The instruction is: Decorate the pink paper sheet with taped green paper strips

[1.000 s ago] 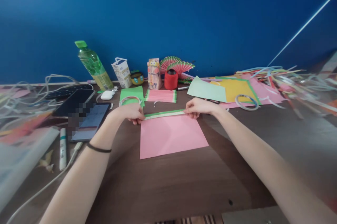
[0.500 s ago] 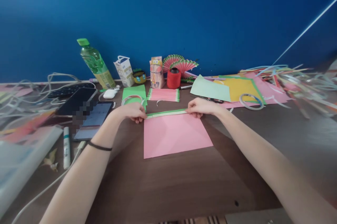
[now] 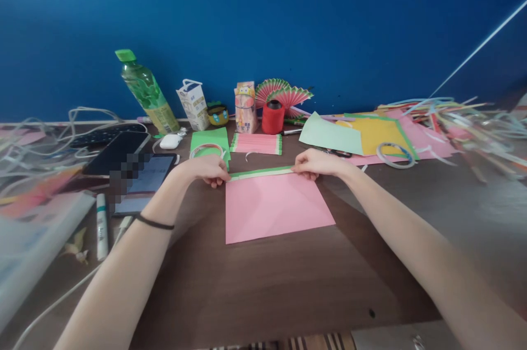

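A pink sheet of paper (image 3: 278,207) lies on the dark table, with a green and pale strip (image 3: 261,173) along its far edge. My left hand (image 3: 212,170) is closed in a pinch at the strip's left end. At the right end, the fingers of my right hand (image 3: 309,164) pinch the same edge. Just beyond my left hand are a green paper piece (image 3: 201,137) and a tape roll (image 3: 208,147). Behind the sheet sits a pink pleated paper (image 3: 257,144) with green ends.
Along the blue wall stand a green bottle (image 3: 146,92), a white carton (image 3: 193,104), a red spool (image 3: 272,118) and paper fans (image 3: 286,95). A phone (image 3: 150,180) and marker (image 3: 101,226) lie left. Yellow paper (image 3: 379,136) and another tape roll (image 3: 395,156) are right.
The camera view has shifted slightly, so the table things sit a little higher in the picture. Both hands keep their pinch at the two ends of the strip.
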Demonstrator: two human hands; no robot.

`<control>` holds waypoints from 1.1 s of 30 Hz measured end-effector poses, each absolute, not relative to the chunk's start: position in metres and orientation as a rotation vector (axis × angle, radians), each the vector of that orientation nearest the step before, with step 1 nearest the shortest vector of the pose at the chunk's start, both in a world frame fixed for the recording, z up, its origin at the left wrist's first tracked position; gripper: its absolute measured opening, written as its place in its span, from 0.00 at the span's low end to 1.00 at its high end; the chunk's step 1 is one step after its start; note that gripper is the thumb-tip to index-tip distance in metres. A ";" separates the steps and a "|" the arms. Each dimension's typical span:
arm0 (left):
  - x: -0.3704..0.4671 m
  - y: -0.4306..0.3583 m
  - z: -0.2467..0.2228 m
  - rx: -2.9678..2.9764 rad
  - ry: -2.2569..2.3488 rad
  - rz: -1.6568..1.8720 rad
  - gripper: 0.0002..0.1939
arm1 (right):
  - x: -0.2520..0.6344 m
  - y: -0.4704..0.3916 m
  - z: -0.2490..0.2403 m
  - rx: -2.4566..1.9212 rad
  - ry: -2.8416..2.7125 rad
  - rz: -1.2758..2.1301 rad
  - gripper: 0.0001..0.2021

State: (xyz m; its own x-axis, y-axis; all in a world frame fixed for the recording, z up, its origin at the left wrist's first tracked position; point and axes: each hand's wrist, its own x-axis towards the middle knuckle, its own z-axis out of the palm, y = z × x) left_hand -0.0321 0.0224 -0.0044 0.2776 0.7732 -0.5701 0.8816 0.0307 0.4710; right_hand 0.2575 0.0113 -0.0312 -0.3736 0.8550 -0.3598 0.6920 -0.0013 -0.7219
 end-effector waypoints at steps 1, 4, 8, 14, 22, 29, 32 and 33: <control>-0.032 0.023 -0.005 1.760 1.509 -0.174 0.06 | 0.258 0.012 -0.032 -1.635 -2.077 1.324 0.10; -0.032 0.023 -0.005 1.763 1.499 -0.173 0.07 | 0.258 0.012 -0.032 -1.625 -2.071 1.339 0.10; -0.032 0.023 -0.006 1.766 1.509 -0.170 0.06 | 0.258 0.012 -0.032 -1.639 -2.068 1.334 0.10; -0.030 0.023 -0.005 1.773 1.520 -0.192 0.06 | 0.257 0.011 -0.030 -1.661 -2.065 1.326 0.10; -0.030 0.023 -0.005 1.791 1.523 -0.185 0.07 | 0.257 0.011 -0.031 -1.655 -2.057 1.330 0.10; -0.029 0.022 -0.004 1.777 1.545 -0.179 0.07 | 0.257 0.012 -0.033 -1.656 -2.088 1.291 0.09; -0.028 0.022 -0.004 1.774 1.557 -0.192 0.08 | 0.257 0.012 -0.032 -1.659 -2.087 1.292 0.09; -0.028 0.022 -0.004 1.771 1.560 -0.196 0.08 | 0.256 0.012 -0.032 -1.661 -2.090 1.288 0.09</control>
